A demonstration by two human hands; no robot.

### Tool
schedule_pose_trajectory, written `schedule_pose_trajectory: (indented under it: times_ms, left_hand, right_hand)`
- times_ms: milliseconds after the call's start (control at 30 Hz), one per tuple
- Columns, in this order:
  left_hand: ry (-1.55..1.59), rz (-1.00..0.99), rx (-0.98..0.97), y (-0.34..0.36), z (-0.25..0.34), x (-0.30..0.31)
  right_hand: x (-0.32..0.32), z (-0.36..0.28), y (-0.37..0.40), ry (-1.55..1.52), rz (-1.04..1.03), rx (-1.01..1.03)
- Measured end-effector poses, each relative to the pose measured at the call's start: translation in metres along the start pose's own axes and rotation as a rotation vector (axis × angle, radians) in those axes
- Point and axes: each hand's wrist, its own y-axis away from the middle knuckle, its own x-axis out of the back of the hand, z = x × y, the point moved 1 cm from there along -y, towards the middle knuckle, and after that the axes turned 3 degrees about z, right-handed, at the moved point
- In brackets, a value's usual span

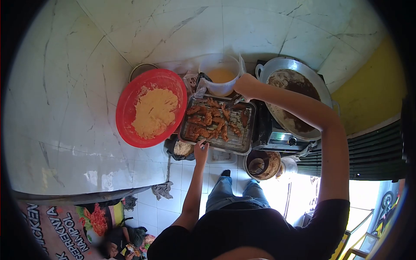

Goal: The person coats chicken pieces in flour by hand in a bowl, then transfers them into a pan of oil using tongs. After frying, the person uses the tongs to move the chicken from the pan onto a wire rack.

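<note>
My right hand (247,86) is closed round metal tongs (234,101), whose tips reach down to the fried chicken pieces (210,119). These brown pieces lie spread on a rectangular metal tray (242,148) with a slatted rack. At the tray's near edge, my left hand (201,150) grips the rim with its fingers. Left of the tray stands a big red basin (122,123) with pale yellow flour in it. Behind the tray is a clear plastic tub (220,60) holding yellow liquid. A wide pan (277,64) of dark, foamy oil sits to the right, partly hidden by my right forearm.
A gas stove (281,138) stands under the pan. Below the tray's right corner is a brown-stained pot (272,162); a black bag (178,149) with pale crumbs lies below its left. Another person (125,240) is at the lower left, near a printed banner (56,229).
</note>
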Motion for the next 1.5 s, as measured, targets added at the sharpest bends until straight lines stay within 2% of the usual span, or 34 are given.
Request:
schedule_pose_trajectory:
  times_ms: [100, 200, 233, 367, 500, 600, 800, 1067, 1267, 1500]
  left_hand:
    - [0.011, -0.021, 0.047, 0.001, 0.012, 0.005]
    - [0.226, -0.024, -0.055, -0.003, 0.013, 0.001]
    - [0.182, -0.013, -0.095, -0.003, 0.019, 0.000]
    - [0.185, -0.052, -0.058, 0.003, 0.063, -0.012]
    - [0.174, -0.019, -0.188, 0.019, 0.114, -0.029]
    - [0.217, -0.017, -0.152, 0.036, 0.152, -0.047]
    - [0.202, -0.114, -0.288, 0.066, 0.178, -0.106]
    - [0.064, 0.033, -0.370, 0.103, 0.212, -0.154]
    - [0.007, 0.108, -0.415, 0.116, 0.214, -0.160]
    - [-0.011, 0.097, -0.372, 0.123, 0.211, -0.150]
  right_hand:
    - [0.015, 0.001, 0.044, -0.094, 0.066, -0.042]
    - [0.021, 0.003, 0.095, -0.193, 0.138, -0.108]
    - [0.021, 0.004, 0.113, -0.203, 0.177, -0.126]
    - [0.029, 0.014, 0.197, -0.217, 0.258, -0.252]
    - [0.028, 0.031, 0.289, -0.288, 0.291, -0.513]
    - [0.010, 0.045, 0.354, -0.268, 0.355, -0.695]
    - [-0.058, 0.068, 0.439, -0.276, 0.161, -0.854]
    - [-0.121, 0.075, 0.454, -0.357, 0.184, -0.750]
    - [-0.145, 0.093, 0.419, -0.347, 0.113, -0.693]
    - [-0.168, 0.098, 0.392, -0.338, 0.105, -0.639]
